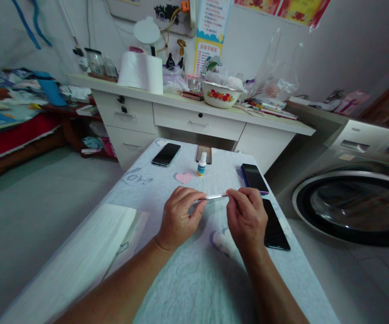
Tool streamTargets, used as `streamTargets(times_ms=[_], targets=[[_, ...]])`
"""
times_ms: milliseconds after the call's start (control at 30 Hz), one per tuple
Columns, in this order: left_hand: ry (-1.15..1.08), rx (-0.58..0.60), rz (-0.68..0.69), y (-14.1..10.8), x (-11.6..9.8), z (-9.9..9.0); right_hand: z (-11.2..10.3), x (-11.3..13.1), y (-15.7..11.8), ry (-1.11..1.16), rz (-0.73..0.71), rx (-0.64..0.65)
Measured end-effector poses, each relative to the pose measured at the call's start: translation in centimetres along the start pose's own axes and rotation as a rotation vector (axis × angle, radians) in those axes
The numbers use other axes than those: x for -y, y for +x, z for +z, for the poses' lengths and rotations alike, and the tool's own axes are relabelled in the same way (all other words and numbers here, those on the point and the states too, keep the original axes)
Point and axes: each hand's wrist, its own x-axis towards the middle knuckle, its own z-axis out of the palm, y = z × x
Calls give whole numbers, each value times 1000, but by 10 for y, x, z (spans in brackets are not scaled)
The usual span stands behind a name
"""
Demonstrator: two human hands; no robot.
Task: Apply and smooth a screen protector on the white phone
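Note:
Between my hands, above the table, is a thin silver-white object [215, 196] seen nearly edge-on; its kind cannot be made out. My left hand [182, 215] pinches its left end between thumb and fingers. At its right end, the fingertips of my right hand [247, 219] are closed on it. A small white spray bottle [201, 165] with a blue and yellow label stands upright beyond my hands. Just right of my right hand lies a large black-screened phone or tablet [275, 227], partly covered by that hand. Behind it rests a dark phone [254, 178] with a purple edge.
A black phone [166, 155] lies at the table's far left, and a brown phone or case [209, 155] behind the bottle. White sheets [76, 252] cover the left edge. A white desk [194, 119] stands beyond the table, a washing machine [359, 180] to the right.

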Motion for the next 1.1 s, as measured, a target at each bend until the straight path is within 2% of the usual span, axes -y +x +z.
streamTargets(times_ms=[267,633,867,1100], targets=[[-1,-3,-11,0,0,2,4,9,-1,11,-15,-21],[-25,5,-3,-1,-3,5,14,30,-11,134,-95,59],[-24,1,2,0,-6,5,10,24,-11,130,-92,63],[-2,3,-10,0,-2,2,5,15,-4,90,-18,23]])
